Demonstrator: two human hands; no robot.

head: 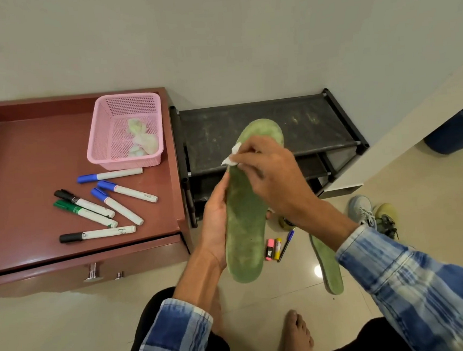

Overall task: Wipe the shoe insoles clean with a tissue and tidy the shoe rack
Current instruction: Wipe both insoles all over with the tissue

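The brown tabletop (pixel 30 163) carries markers (pixel 116 206) and a pink basket (pixel 124 96) of crumpled tissues. Beside it stands the dusty black shoe rack (pixel 304 125). In front of the rack the green insole (pixel 245 221) is held up in the air, with the left hand (pixel 214 221) gripping its edge. The right hand (pixel 272 180) pinches a small white tissue (pixel 233 157) against the insole's upper part, fingers (pixel 246 153) narrowed on it. The tissue is small, so hard rubbing could shred it, or flex the insole out of its one-sided hold.
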